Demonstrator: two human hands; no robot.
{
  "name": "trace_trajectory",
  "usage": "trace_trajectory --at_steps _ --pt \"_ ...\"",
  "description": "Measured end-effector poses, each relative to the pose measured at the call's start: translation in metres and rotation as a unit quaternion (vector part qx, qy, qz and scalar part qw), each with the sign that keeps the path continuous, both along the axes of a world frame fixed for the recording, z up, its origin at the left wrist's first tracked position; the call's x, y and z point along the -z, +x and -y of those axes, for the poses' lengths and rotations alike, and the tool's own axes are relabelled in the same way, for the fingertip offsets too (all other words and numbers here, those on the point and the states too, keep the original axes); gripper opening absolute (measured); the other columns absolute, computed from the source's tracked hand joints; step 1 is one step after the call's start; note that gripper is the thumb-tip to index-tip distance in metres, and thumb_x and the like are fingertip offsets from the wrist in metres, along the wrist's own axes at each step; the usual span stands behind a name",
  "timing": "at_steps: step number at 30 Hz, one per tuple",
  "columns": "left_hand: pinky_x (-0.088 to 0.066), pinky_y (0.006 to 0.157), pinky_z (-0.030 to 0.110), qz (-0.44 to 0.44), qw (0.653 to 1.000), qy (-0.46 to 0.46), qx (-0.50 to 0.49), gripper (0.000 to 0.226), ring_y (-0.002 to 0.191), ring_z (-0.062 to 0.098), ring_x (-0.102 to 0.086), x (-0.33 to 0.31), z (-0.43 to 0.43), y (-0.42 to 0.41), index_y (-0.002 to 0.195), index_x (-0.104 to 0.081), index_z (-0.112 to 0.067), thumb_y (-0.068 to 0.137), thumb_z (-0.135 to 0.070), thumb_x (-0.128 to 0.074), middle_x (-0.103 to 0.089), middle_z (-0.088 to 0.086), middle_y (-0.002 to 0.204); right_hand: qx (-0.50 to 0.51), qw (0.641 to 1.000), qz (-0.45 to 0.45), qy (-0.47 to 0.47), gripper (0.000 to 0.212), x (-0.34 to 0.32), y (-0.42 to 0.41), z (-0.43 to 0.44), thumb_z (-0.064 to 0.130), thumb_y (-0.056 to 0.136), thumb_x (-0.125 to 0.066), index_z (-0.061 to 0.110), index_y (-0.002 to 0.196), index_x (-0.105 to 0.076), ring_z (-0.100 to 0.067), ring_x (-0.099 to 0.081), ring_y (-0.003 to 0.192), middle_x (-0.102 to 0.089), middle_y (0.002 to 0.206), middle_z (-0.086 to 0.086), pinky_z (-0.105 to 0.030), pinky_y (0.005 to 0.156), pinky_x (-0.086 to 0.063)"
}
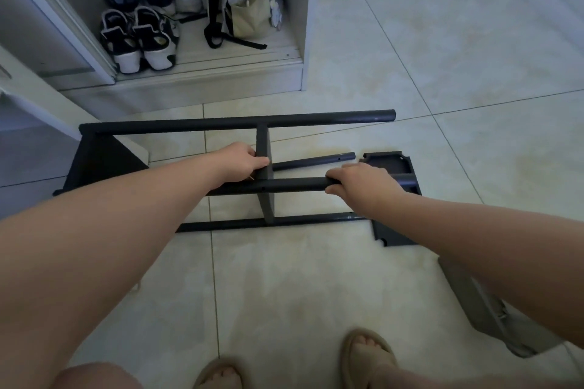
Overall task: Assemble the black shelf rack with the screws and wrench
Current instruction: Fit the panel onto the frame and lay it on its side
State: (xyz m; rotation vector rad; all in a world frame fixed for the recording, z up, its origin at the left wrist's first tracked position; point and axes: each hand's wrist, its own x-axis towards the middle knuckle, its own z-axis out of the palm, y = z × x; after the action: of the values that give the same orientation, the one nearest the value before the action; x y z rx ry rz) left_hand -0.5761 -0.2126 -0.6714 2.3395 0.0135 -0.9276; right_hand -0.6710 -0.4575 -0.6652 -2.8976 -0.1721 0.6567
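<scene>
middle tube (284, 185) axis 9–3 o'clock | right hand (363, 188) curled round it | left hand (245, 164) at 9 o'clock, seemingly pinching shelf plate (264, 142)

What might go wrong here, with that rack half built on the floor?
The left hand grips the black shelf panel beside its joint with the long black metal tube that the right hand holds; fingers could get pinched. The short loose black tube on the tiles might roll away.

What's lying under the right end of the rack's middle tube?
A flat black panel on the floor tiles, beneath the tube. The right hand, gripping the tube, and its forearm cover the panel's middle.
</scene>
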Motion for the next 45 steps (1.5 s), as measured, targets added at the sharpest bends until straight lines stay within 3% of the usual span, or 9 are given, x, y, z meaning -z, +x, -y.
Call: trace_trajectory --at_steps 4,12,15,18,27,34,38,43,45 --pt "-0.049 0.103 0.046 -0.005 1.0 -0.009 0.001 0.037 0.106 0.031 -0.065 -0.003 0.004 -0.011 0.112 -0.067 -0.008 0.099 -0.041 -0.058 -0.07 0.012 0.108 0.001 1.0 -0.018 -0.001 0.018 0.0 -0.008 0.004 0.039 0.108 -0.043 0.024 0.103 -0.053 -0.024 -0.051 0.09 -0.043 0.083 0.008 -0.04 0.079 -0.037" --pt "-0.051 0.099 0.041 -0.01 0.998 -0.054 0.003 0.032 0.097 0.03 -0.067 -0.002 0.067 -0.029 0.103 -0.068 -0.004 0.099 -0.036 -0.06 -0.071 0.016 0.106 0.023 1.0 -0.009 -0.013 0.016 -0.006 -0.034 0.064 0.04 0.108 -0.042 0.028 0.1 -0.051 -0.023 -0.054 0.09 -0.055 0.096 0.001 -0.039 0.078 -0.036" --pt "-0.05 0.095 0.04 -0.007 0.998 -0.066 -0.008 0.036 0.085 0.027 -0.062 0.002 0.102 -0.036 0.101 -0.068 -0.001 0.099 -0.035 -0.06 -0.071 0.02 0.105 0.044 0.999 -0.007 -0.022 0.019 -0.005 -0.042 0.097 0.039 0.108 -0.041 0.028 0.108 -0.056 -0.021 -0.053 0.091 -0.055 0.098 0.002 -0.046 0.091 -0.04" --pt "-0.05 0.096 0.041 -0.007 0.997 -0.077 -0.017 0.038 0.087 0.027 -0.06 0.005 0.141 -0.04 0.104 -0.068 -0.001 0.098 -0.037 -0.06 -0.07 0.02 0.11 0.081 0.996 -0.009 -0.018 0.021 -0.002 -0.046 0.137 0.038 0.108 -0.042 0.027 0.112 -0.058 -0.022 -0.053 0.095 -0.056 0.102 0.003 -0.06 0.111 -0.029" --pt "-0.044 0.078 0.032 -0.005 0.997 -0.074 -0.002 0.036 0.089 0.027 -0.058 -0.001 0.232 -0.047 0.104 -0.066 -0.004 0.098 -0.038 -0.058 -0.065 0.011 0.1 0.16 0.987 0.014 0.005 0.027 0.004 -0.059 0.219 0.04 0.107 -0.044 0.03 0.127 -0.059 -0.028 -0.054 0.118 -0.059 0.125 0.001 -0.066 0.117 -0.012" --pt "-0.048 0.088 0.036 0.001 0.998 -0.058 -0.022 0.031 0.098 0.028 -0.064 0.0 0.189 -0.037 0.095 -0.066 -0.01 0.098 -0.04 -0.058 -0.07 0.013 0.108 0.119 0.993 0.008 0.005 0.014 0.0 -0.038 0.181 0.039 0.107 -0.043 0.033 0.102 -0.055 -0.024 -0.052 0.103 -0.055 0.102 0.006 -0.066 0.116 -0.015" --pt "-0.049 0.087 0.037 0.011 0.998 -0.051 -0.03 0.035 0.099 0.029 -0.065 0.004 0.151 -0.029 0.1 -0.068 -0.01 0.097 -0.043 -0.058 -0.07 0.013 0.107 0.088 0.996 0.013 -0.008 0.018 -0.003 -0.024 0.147 0.039 0.108 -0.042 0.028 0.105 -0.057 -0.023 -0.05 0.094 -0.058 0.103 0.003 -0.062 0.112 -0.024" --pt "-0.05 0.096 0.041 0.02 0.997 -0.053 -0.052 0.035 0.102 0.029 -0.064 0.004 0.089 -0.011 0.105 -0.068 -0.01 0.097 -0.043 -0.058 -0.069 0.012 0.106 0.034 0.999 0.021 -0.024 0.018 -0.009 0.003 0.086 0.039 0.107 -0.043 0.029 0.097 -0.054 -0.023 -0.052 0.089 -0.054 0.093 0.006 -0.049 0.09 -0.038" --pt "-0.05 0.087 0.035 0.027 0.996 -0.057 -0.064 0.035 0.098 0.027 -0.065 0.006 0.066 -0.003 0.103 -0.069 -0.009 0.097 -0.042 -0.059 -0.07 0.012 0.103 0.02 0.999 0.026 -0.03 0.017 -0.009 0.014 0.064 0.039 0.108 -0.042 0.03 0.1 -0.054 -0.023 -0.052 0.089 -0.052 0.093 0.006 -0.05 0.093 -0.039"
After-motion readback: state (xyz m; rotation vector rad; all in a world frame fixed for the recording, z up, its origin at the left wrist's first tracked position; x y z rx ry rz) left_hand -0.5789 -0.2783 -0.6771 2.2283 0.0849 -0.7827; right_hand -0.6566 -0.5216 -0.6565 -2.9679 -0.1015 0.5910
